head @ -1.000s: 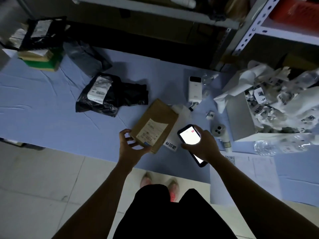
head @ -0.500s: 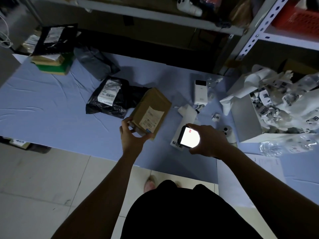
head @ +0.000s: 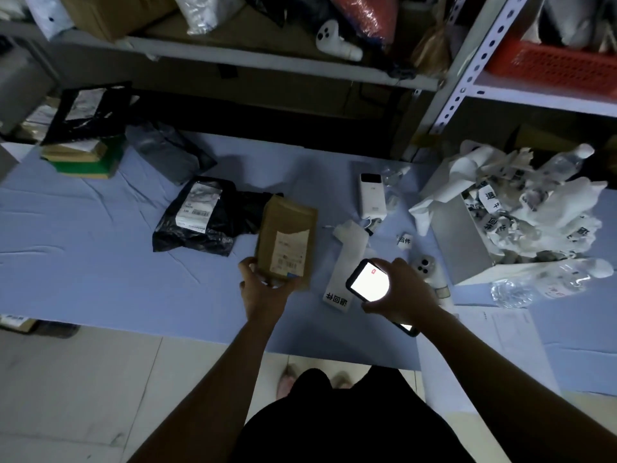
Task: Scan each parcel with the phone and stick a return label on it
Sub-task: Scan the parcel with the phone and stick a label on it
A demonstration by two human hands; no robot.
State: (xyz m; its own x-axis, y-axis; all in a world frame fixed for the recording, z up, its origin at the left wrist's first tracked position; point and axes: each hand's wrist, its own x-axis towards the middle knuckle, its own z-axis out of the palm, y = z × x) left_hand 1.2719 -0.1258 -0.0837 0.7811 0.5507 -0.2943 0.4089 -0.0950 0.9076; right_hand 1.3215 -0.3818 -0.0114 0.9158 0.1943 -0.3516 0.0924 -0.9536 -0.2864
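A brown parcel and a glowing phone, one in each hand.

The left hand (head: 263, 289) grips the near end of the brown parcel (head: 287, 238), thumb on one side and fingers (head: 289, 285) curled round the bottom edge. The parcel lies flat on the blue tabletop (head: 100, 262), its long side pointing away from the person, white sticker facing up. The right hand (head: 405, 292) holds one phone (head: 369, 281), fingers wrapped round its edges, bright screen up, just right of the parcel. Between them lies one strip of return labels (head: 344, 272). One black bag parcel (head: 197, 218) touches the brown parcel's far left corner.
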